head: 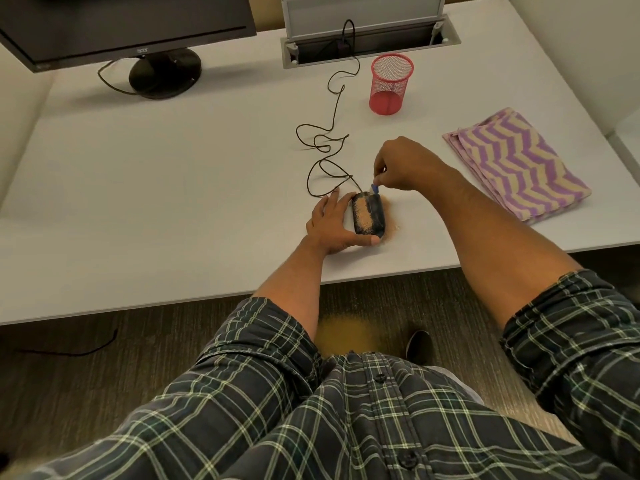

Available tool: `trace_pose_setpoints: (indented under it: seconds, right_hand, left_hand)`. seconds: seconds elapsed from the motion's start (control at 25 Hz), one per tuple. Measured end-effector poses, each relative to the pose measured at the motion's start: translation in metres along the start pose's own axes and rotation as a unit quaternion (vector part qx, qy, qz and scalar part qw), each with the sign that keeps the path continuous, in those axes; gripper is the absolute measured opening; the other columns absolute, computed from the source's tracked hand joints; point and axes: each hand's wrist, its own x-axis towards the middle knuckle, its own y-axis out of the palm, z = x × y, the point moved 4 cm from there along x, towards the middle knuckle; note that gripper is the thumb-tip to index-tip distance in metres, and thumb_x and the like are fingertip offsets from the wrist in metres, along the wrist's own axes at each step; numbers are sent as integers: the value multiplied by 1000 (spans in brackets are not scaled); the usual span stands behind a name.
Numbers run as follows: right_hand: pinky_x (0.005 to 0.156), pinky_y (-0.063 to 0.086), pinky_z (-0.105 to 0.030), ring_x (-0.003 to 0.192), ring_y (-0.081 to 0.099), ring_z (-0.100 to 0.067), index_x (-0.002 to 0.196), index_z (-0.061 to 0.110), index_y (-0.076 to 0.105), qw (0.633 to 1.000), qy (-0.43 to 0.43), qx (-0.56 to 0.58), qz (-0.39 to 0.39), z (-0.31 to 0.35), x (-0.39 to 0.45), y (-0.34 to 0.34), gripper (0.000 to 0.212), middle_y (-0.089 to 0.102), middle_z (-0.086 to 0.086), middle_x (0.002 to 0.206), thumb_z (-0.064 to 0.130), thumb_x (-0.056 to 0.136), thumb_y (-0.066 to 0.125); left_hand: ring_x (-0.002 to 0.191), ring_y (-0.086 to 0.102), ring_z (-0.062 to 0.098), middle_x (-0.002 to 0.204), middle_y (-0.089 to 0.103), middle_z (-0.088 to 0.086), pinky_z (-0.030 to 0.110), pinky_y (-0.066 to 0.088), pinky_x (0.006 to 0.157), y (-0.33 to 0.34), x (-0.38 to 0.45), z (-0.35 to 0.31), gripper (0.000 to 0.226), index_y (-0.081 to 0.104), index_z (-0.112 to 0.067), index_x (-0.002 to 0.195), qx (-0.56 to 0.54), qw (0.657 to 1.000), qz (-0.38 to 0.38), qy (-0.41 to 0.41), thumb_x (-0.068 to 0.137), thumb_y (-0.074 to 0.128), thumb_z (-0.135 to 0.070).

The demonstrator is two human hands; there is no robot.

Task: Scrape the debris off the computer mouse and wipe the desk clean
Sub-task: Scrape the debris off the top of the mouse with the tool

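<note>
A black wired computer mouse [374, 218] lies on the white desk [173, 188], its left half coated in tan, sandy debris [363, 216]. More of that debris is scattered on the desk just right of the mouse. My left hand [332, 226] grips the mouse from its left side, thumb curled round the near end. My right hand [401, 164] pinches a small blue scraper [375, 188] whose tip touches the far end of the mouse. A folded purple and cream zigzag cloth [516, 164] lies on the desk to the right.
The mouse's dark cable [329, 140] loops back to a cable slot [370, 43] at the desk's rear. A red mesh pen cup [391, 83] stands behind my right hand. A monitor on a round stand [164, 72] sits at the back left.
</note>
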Motion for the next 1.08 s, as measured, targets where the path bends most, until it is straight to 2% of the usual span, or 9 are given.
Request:
trace_pose_setpoints:
  seconds: [0.28, 0.48, 0.56, 0.72, 0.84, 0.96, 1.08]
  right_hand:
    - [70, 51, -31, 83, 65, -20, 97, 12, 79, 1000, -4, 21, -14, -7, -3, 2, 16, 75, -6, 95, 22, 85, 76]
    - [66, 42, -25, 84, 59, -16, 100, 11, 79, 998, -31, 56, -23, -2, -3, -3, 19, 70, -1, 97, 23, 87, 75]
    - [68, 46, -28, 86, 61, -17, 100, 12, 79, 998, -41, 39, -13, 1, -4, -2, 18, 72, -2, 101, 24, 86, 75]
    - [71, 51, -33, 86, 64, -22, 99, 13, 79, 999, -24, 1, -42, 4, -5, 1, 17, 73, -6, 101, 24, 86, 74]
    - [75, 54, -35, 87, 63, -20, 99, 14, 79, 999, -40, 0, -13, 8, -6, 2, 18, 73, -4, 102, 23, 85, 75]
    - [70, 50, -32, 86, 64, -21, 98, 14, 79, 999, -31, -13, -34, 7, -5, -2, 16, 73, -5, 100, 22, 84, 75]
    - [70, 49, -31, 86, 64, -19, 97, 14, 79, 999, -42, -1, -4, 9, -6, -1, 17, 73, -4, 99, 22, 83, 76]
  left_hand:
    - [153, -13, 19, 168, -11, -9, 54, 4, 121, 0, 1, 0, 121, 8, -42, 158, -1, 1000, 4, 2, 64, 78, -73]
    - [153, -13, 20, 168, -11, -8, 53, 4, 122, 0, 2, 0, 123, 6, -41, 159, 10, 1000, 6, 1, 64, 77, -75]
    - [153, -13, 20, 168, -11, -8, 52, 5, 122, 0, 2, 0, 122, 6, -42, 158, 11, 1000, 6, 3, 64, 77, -75]
    - [153, -13, 19, 168, -11, -9, 52, 4, 122, 0, 2, 1, 122, 7, -42, 158, 8, 1000, 3, 4, 64, 77, -74]
    - [153, -13, 20, 168, -11, -9, 53, 4, 122, 1, 3, 2, 122, 7, -42, 158, 13, 1000, 0, 5, 64, 77, -75]
    - [153, -13, 20, 168, -10, -10, 54, 5, 121, 2, 4, 3, 121, 8, -43, 158, 4, 1000, -1, 5, 64, 77, -75]
    - [153, -13, 20, 168, -11, -11, 55, 5, 121, 2, 4, 3, 122, 7, -44, 157, 3, 1000, 1, 3, 62, 77, -75]
